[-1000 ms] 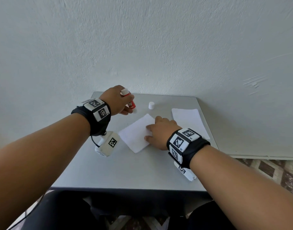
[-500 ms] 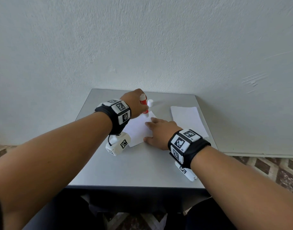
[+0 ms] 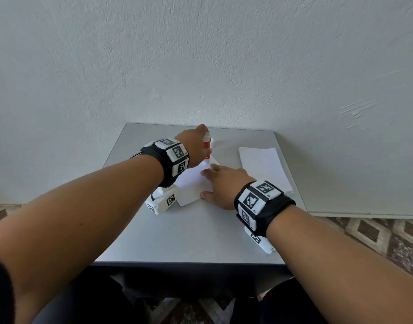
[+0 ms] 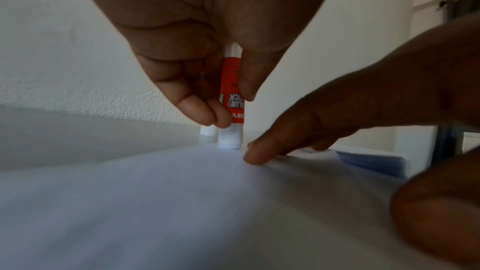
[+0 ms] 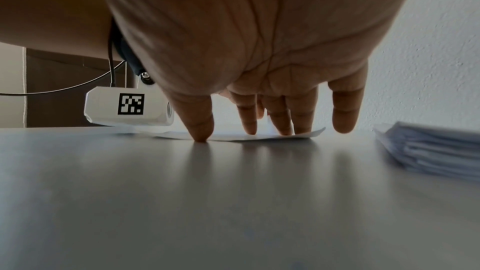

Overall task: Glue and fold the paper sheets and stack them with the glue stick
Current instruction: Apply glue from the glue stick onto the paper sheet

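Note:
A white paper sheet (image 3: 193, 185) lies on the grey table (image 3: 189, 235). My left hand (image 3: 196, 148) grips an orange glue stick (image 4: 232, 93) upright, its white tip (image 4: 230, 140) down on the sheet's far corner. My right hand (image 3: 220, 183) lies flat with straight fingers (image 5: 200, 128), pressing the sheet's right edge (image 5: 259, 136) to the table. In the left wrist view the sheet (image 4: 182, 202) fills the foreground and my right hand's fingertip (image 4: 253, 157) rests on it beside the glue tip.
The glue stick's white cap (image 4: 208, 131) stands on the table just behind the stick. A stack of white paper sheets (image 3: 262, 167) lies at the right, also seen in the right wrist view as stack (image 5: 431, 149). A pale wall rises behind the table.
My left hand has carried the glue stick from the table's far left to the sheet's far corner and set its tip down. My right hand has stayed pressing the sheet.

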